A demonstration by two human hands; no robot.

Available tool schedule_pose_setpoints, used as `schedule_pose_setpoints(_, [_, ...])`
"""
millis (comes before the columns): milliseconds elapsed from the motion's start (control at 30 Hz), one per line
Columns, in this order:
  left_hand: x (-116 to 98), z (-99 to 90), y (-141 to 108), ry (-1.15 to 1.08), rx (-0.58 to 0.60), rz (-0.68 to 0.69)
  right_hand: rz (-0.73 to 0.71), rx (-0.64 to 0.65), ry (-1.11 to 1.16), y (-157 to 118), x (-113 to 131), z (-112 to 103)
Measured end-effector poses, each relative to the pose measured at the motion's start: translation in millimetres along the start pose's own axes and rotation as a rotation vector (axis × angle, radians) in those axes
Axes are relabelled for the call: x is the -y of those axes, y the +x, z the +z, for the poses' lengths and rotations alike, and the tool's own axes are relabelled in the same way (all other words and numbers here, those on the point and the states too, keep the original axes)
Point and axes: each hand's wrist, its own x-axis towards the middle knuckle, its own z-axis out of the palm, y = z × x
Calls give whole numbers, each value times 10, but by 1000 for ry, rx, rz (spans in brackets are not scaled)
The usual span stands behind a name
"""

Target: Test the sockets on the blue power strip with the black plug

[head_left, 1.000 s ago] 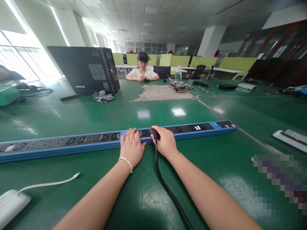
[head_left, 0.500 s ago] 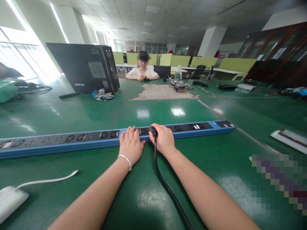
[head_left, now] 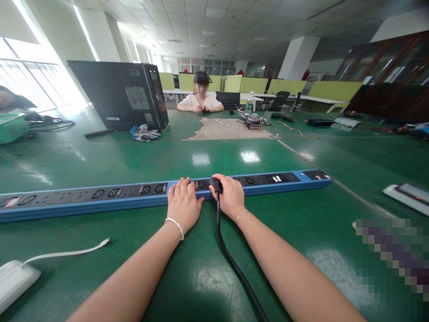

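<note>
A long blue power strip (head_left: 110, 207) with a black row of sockets lies across the green table. My left hand (head_left: 183, 201) rests over the strip near its middle, fingers on the top face and thumb against the front side. Just to its right, my right hand (head_left: 229, 195) grips a black plug (head_left: 216, 184) at the strip's sockets. Whether the plug's pins are in a socket is hidden. From the plug a thick black cable (head_left: 231, 260) runs down toward the bottom edge of the view.
On the green table (head_left: 147, 161) stand a black computer case (head_left: 117, 96), gloves (head_left: 145, 133) and a bottle (head_left: 249, 103). A white adapter (head_left: 16, 281) lies front left, a white device (head_left: 409, 197) at right. A person (head_left: 201, 99) sits across the table.
Both hands keep their places on the strip and plug. The whole view has shifted very slightly; nothing else has visibly moved.
</note>
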Motion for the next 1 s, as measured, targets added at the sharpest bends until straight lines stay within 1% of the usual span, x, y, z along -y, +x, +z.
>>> schedule_pose_setpoints(200, [0,-6,5,-3,6,-9,15,5,7,8,0,-6])
schedule_pose_setpoints(467, [-6,-6,-1,2,-8,-9,-4,-4,3,8,-3,8])
schedule_pose_setpoints(767, [-8,-21,3,-10,8,-18,-7,22,-15,12,5,-15])
schedule_pose_setpoints(1000, [-5,-8,4,-21,3,-15,-5,16,-15,22,7,-13])
